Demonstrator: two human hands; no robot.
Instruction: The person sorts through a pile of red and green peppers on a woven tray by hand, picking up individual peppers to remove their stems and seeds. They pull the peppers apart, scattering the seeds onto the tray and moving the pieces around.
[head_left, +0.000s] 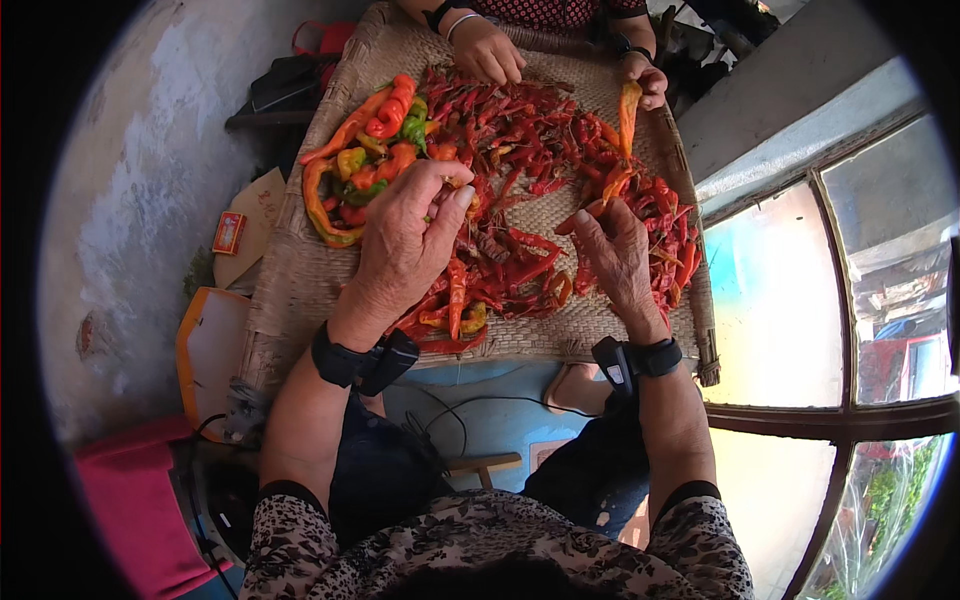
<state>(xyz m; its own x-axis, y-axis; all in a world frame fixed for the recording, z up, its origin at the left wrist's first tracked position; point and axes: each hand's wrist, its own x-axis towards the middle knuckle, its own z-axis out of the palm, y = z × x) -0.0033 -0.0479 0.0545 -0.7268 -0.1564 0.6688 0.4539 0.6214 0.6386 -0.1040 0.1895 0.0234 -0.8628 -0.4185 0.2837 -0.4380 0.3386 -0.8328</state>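
A woven tray (285, 285) holds a large spread of dried red chili peppers (525, 262). Fresher orange, red and green peppers (390, 112) lie along its left side. My left hand (409, 225) is raised over the middle left, thumb and index finger pinched on a small yellowish piece of pepper, mostly hidden by the fingers. My right hand (616, 251) is over the right part, its thumb and fingers closed on a dark red chili pepper (576, 220). An orange pepper (616, 184) lies just above its fingertips.
Across the tray a person's hand (491, 52) touches the chilies, and their other hand (646, 81) holds a long orange pepper (628, 120). A wall (150, 187) stands left, a framed window (847, 337) right. A matchbox (229, 232) lies left of the tray. A black cable (510, 398) runs below.
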